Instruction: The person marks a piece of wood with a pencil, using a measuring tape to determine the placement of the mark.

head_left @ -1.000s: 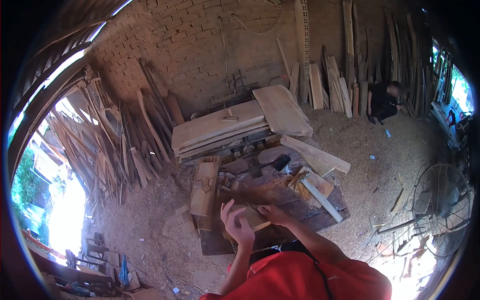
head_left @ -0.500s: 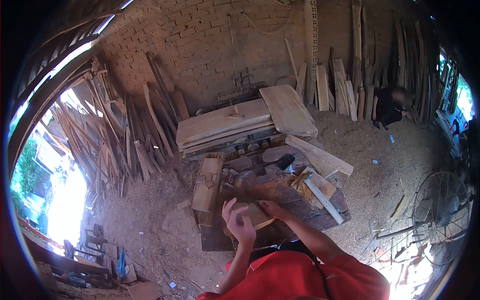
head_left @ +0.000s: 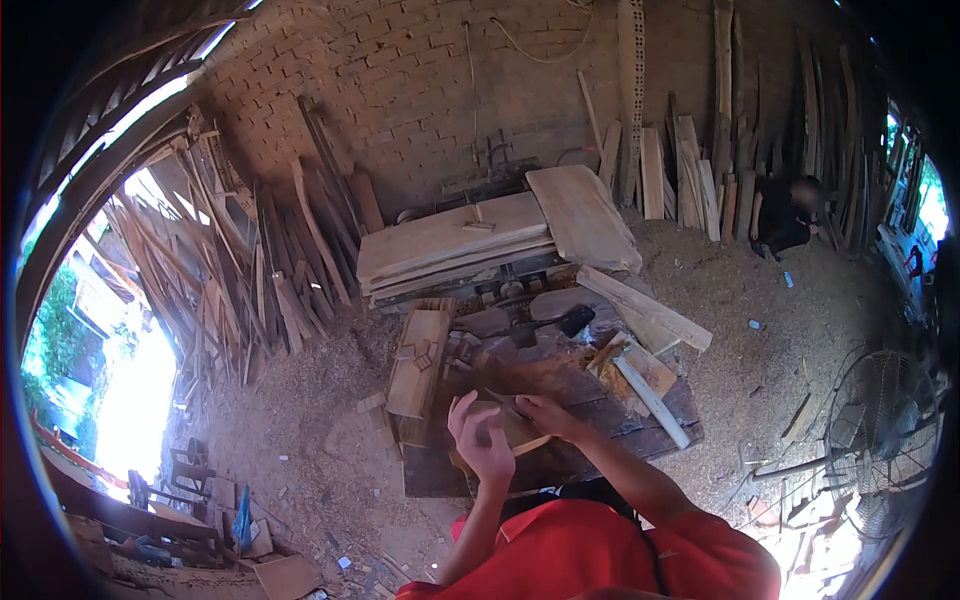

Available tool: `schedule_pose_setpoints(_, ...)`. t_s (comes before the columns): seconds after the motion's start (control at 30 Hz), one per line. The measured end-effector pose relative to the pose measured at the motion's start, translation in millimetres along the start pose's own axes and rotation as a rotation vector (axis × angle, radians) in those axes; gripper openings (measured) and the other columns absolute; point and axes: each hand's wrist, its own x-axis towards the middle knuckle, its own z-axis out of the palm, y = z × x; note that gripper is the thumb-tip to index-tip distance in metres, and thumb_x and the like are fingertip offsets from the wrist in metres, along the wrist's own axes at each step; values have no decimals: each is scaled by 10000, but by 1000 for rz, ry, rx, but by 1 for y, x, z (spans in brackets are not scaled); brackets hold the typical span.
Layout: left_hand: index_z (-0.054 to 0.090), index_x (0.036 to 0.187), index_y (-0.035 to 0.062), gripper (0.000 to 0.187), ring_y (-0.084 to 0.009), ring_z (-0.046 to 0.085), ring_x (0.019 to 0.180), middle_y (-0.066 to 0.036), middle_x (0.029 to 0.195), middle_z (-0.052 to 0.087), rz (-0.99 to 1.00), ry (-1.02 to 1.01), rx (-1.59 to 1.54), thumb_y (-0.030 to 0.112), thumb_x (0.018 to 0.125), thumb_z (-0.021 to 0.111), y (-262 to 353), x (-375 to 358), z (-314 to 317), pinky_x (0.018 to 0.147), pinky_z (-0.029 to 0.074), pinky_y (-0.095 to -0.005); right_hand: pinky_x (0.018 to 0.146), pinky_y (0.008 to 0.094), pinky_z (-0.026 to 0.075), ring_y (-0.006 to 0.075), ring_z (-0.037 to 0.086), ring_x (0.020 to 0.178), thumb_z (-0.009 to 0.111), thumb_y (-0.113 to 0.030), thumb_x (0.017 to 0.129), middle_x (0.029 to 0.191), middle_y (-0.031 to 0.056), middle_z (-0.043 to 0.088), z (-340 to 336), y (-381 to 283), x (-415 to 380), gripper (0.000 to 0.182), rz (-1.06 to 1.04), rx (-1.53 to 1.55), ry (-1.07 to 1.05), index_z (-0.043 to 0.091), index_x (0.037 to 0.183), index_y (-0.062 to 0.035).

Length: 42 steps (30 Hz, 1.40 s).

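My left hand (head_left: pixel 482 440) is raised over the near side of the workbench (head_left: pixel 440 470), its fingers apart and slightly curled, with nothing visible in them. Just to its right, my right hand (head_left: pixel 550 416) is closed on a thin, slim piece (head_left: pixel 503 397) that points up and left; its kind is too small to tell. Beneath and between both hands lies a flat wooden board (head_left: pixel 525 440), partly covered by them. A plank (head_left: pixel 415 385) with small wood blocks (head_left: pixel 424 362) on it rests left of my hands.
Beyond my hands, a dark tool (head_left: pixel 570 322) lies on the bench, with a pale wood strip (head_left: pixel 650 400) at right. Large slabs (head_left: pixel 450 240) are stacked behind. A wire fan (head_left: pixel 880 440) stands at right. A person (head_left: pixel 785 215) crouches by the far wall.
The thin piece in my right hand now shows, tilted up and left above the board. My left hand has barely moved; the view has shifted slightly.
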Motion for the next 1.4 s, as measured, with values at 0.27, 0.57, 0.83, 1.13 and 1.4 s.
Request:
schedule_pose_setpoints(0.27,724,977,64,214,-400,519,1376,-128,1336,675,13,10,-20,-79,851,626,-1,3,3,1200,354,-507,999,371,492,214,666,1128,464,-386,1131,1187,164,751,-9,17,-25,478,103,-300,127,654,1342,-1)
schedule_pose_setpoints(0.57,709,971,44,172,-404,528,1366,-145,1334,680,27,8,-37,-62,906,590,-2,3,3,1203,351,-511,958,375,506,323,715,1065,465,-355,1133,1099,230,741,-16,50,-56,452,123,-456,114,631,1371,-8)
schedule_pose_setpoints(0.83,699,974,29,205,-390,517,1419,-152,1369,670,24,-12,-48,-88,922,539,-2,3,5,1221,346,-503,824,397,515,229,683,899,487,-358,1133,920,184,713,0,25,-86,431,-146,-324,164,664,1276,8)
schedule_pose_setpoints(1.13,709,971,39,214,-398,537,1368,-148,1336,683,9,3,-57,-84,884,557,-4,6,13,1214,352,-529,808,373,506,176,586,831,474,-420,1135,849,108,659,31,-76,-119,484,-299,-136,169,677,1238,7)
schedule_pose_setpoints(1.4,708,982,34,229,-398,531,1370,-146,1329,684,19,3,-56,-80,881,538,-2,8,15,1222,338,-537,825,341,506,137,597,858,483,-376,1142,863,110,666,29,-74,-111,445,-292,-144,180,672,1249,12)
